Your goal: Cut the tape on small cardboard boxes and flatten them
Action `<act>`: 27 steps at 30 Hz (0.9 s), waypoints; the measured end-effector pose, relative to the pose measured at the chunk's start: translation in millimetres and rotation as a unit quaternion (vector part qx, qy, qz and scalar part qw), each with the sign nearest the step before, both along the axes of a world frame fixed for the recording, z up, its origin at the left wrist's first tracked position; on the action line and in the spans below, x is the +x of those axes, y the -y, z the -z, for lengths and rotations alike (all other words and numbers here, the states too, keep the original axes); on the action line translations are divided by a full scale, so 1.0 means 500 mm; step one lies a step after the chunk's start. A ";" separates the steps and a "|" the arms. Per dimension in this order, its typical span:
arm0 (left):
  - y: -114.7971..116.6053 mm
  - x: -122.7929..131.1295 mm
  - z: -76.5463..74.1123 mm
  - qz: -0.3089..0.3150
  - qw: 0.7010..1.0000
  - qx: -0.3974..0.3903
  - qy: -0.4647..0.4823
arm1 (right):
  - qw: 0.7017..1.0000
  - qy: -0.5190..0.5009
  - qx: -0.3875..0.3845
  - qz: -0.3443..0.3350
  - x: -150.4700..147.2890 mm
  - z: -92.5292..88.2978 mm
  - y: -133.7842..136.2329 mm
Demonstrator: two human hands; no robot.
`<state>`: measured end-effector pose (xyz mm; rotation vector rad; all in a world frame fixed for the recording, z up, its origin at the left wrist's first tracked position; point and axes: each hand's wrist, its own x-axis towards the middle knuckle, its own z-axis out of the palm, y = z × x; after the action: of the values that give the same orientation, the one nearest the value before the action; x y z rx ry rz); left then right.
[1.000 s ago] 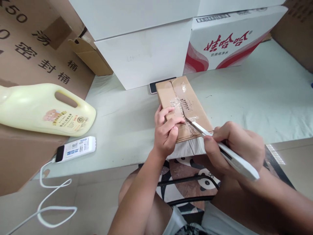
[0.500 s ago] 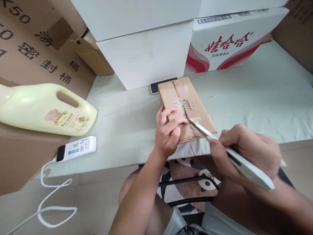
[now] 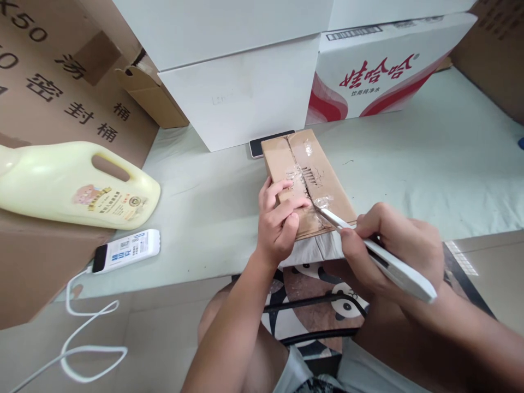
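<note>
A small brown cardboard box (image 3: 327,174) lies on the pale cloth, with clear tape and a black stamp across its centre seam. My left hand (image 3: 278,218) grips the near left part of the box, its bent fingers pressing on the top. In my right hand (image 3: 393,251) a white utility knife (image 3: 395,267) is held with its handle end toward me. Its blade tip touches the taped seam near my left fingertips. How deep the blade sits in the seam cannot be made out.
A phone (image 3: 262,146) lies behind the box, against stacked white cartons (image 3: 241,98). Left are a pale yellow bottle (image 3: 61,180), a white device (image 3: 126,251) with a cable (image 3: 94,349), and large brown cartons (image 3: 36,262). The table edge runs just in front of the box.
My right hand and the knife have shifted left and slightly up, the blade staying on the seam. My left hand keeps its place on the box. The whole view has shifted slightly.
</note>
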<state>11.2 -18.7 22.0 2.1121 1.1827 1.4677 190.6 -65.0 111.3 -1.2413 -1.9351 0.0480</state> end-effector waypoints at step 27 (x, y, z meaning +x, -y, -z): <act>0.001 0.000 -0.005 -0.013 1.000 0.004 -0.020 | 0.999 0.016 -0.042 0.013 0.022 -0.019 0.032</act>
<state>11.0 -19.4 24.7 2.1486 1.2247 1.4499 201.3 -81.2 120.7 -1.3297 -1.9618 0.0958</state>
